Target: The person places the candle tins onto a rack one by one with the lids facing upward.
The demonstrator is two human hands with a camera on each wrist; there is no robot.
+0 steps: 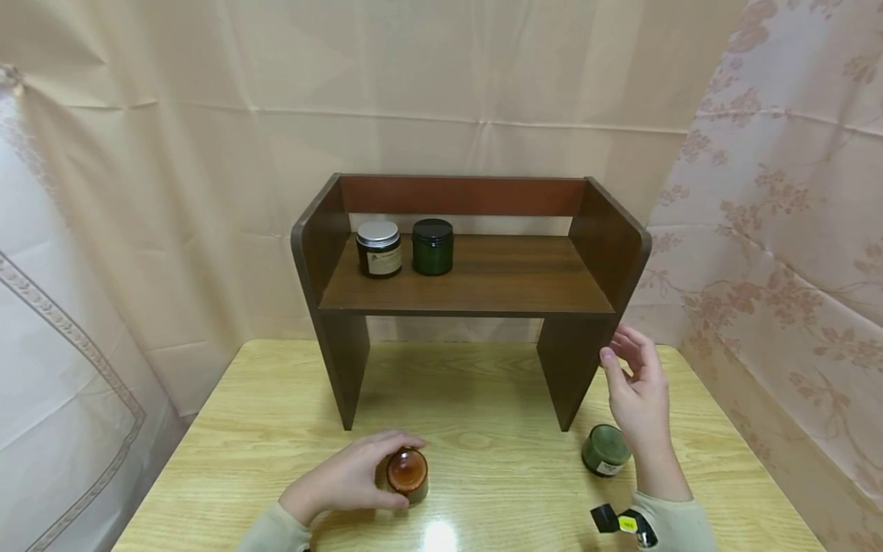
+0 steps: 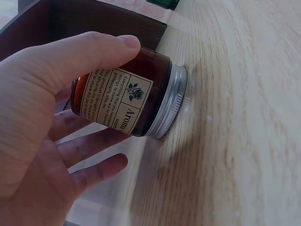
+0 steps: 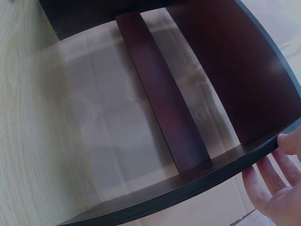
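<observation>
An amber glass jar (image 1: 407,471) stands upside down on the table in the head view. Its silver screw lid (image 2: 170,103) is against the wood, and a cream label shows in the left wrist view. My left hand (image 1: 359,474) holds this jar between thumb and forefinger, with the other fingers spread behind it. A dark brown two-tier shelf (image 1: 462,291) stands farther back. At its right side panel (image 1: 582,360), my right hand (image 1: 638,383) touches the edge with the thumb, the fingers resting loosely along the outer side.
A green jar (image 1: 606,451) stands on the table (image 1: 483,491) near my right forearm. On the shelf board's left part stand a silver-lidded dark jar (image 1: 379,250) and a black-lidded green jar (image 1: 432,248). A beige curtain (image 1: 441,92) hangs behind.
</observation>
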